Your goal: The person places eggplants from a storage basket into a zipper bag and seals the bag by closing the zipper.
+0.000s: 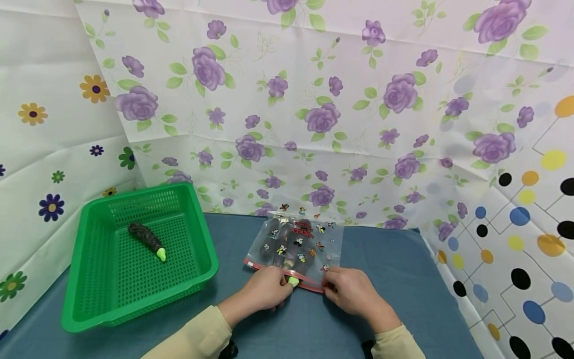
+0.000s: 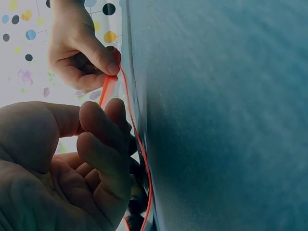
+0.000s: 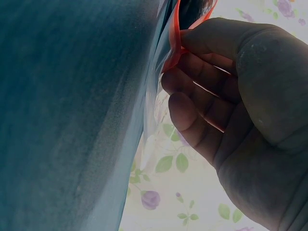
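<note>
A clear zip bag (image 1: 309,244) with cartoon prints and a red zip edge lies on the blue cloth, with several dark eggplants (image 1: 268,247) inside. At its mouth shows the pale green stem of an eggplant (image 1: 293,281), right at the thumb and fingertips of my left hand (image 1: 264,288). My left fingers are curled there, and they hide part of the red edge. My right hand (image 1: 352,291) pinches the right end of the red edge between thumb and forefinger. In the right wrist view, the other fingers of my right hand (image 3: 231,91) curl loosely below the pinch.
A green plastic basket (image 1: 206,271) stands to the left, holding one dark eggplant (image 1: 145,239) with a light green stem. The blue cloth (image 1: 381,254) covers the table. Flowered sheeting (image 1: 278,114) hangs behind, and dotted sheeting (image 1: 515,249) hangs on the right.
</note>
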Demonstrator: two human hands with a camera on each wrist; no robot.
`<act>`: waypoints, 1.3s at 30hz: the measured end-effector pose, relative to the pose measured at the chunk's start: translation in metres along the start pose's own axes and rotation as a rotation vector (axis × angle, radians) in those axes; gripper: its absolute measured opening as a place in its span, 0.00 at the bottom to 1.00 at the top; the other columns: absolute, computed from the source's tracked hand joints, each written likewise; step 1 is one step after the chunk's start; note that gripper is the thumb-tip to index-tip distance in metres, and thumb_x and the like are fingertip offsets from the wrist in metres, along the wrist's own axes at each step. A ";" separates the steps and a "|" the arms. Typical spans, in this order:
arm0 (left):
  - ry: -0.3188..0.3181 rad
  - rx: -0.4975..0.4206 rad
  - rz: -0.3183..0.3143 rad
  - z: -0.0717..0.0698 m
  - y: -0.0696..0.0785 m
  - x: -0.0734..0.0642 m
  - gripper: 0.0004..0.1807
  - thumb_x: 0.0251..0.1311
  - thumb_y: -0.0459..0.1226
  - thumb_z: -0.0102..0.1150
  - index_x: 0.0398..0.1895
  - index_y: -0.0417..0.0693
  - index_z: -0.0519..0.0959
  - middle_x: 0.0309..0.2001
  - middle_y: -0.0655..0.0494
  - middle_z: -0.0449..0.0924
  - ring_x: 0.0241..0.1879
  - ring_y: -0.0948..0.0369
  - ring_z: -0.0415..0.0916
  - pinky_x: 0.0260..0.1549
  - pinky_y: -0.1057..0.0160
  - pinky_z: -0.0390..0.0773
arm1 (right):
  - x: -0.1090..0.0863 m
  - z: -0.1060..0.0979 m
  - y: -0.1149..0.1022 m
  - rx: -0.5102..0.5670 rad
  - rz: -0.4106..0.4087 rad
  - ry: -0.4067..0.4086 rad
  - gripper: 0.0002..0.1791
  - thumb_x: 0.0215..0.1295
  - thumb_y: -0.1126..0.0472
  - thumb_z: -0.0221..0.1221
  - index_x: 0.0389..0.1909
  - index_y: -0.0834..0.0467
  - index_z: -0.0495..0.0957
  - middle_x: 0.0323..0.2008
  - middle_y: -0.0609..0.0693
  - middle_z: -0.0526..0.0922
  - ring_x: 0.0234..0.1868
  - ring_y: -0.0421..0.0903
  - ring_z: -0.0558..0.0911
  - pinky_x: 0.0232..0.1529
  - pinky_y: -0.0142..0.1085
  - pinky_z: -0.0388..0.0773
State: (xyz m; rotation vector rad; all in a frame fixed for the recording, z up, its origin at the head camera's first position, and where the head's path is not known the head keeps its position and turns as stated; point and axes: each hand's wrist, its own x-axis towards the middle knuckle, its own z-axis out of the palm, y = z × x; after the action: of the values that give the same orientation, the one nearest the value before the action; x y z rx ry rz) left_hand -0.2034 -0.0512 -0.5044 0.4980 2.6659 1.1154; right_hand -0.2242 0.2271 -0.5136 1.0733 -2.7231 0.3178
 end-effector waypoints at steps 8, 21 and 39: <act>0.002 0.023 -0.061 0.000 0.005 0.003 0.29 0.75 0.40 0.60 0.08 0.53 0.77 0.09 0.61 0.77 0.08 0.61 0.75 0.12 0.60 0.68 | 0.000 0.002 0.001 -0.005 0.011 -0.010 0.06 0.68 0.60 0.76 0.37 0.47 0.88 0.33 0.37 0.81 0.27 0.32 0.75 0.28 0.36 0.77; 0.004 0.012 -0.149 0.003 0.007 0.008 0.28 0.80 0.44 0.61 0.14 0.48 0.82 0.12 0.60 0.81 0.09 0.60 0.77 0.12 0.59 0.71 | 0.001 0.002 0.002 0.000 0.017 -0.013 0.06 0.68 0.60 0.75 0.36 0.46 0.88 0.33 0.37 0.81 0.27 0.32 0.75 0.28 0.36 0.76; 0.017 -0.081 -0.133 0.005 0.007 0.006 0.25 0.75 0.38 0.62 0.14 0.46 0.84 0.14 0.58 0.83 0.09 0.61 0.74 0.11 0.62 0.68 | 0.000 0.002 0.000 0.025 0.001 0.003 0.07 0.68 0.63 0.76 0.37 0.47 0.89 0.33 0.38 0.81 0.27 0.31 0.74 0.27 0.34 0.74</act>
State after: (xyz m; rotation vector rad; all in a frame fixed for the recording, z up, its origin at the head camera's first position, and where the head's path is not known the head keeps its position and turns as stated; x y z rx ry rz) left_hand -0.2057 -0.0416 -0.5032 0.2935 2.6120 1.1880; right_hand -0.2238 0.2264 -0.5155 1.0775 -2.7242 0.3540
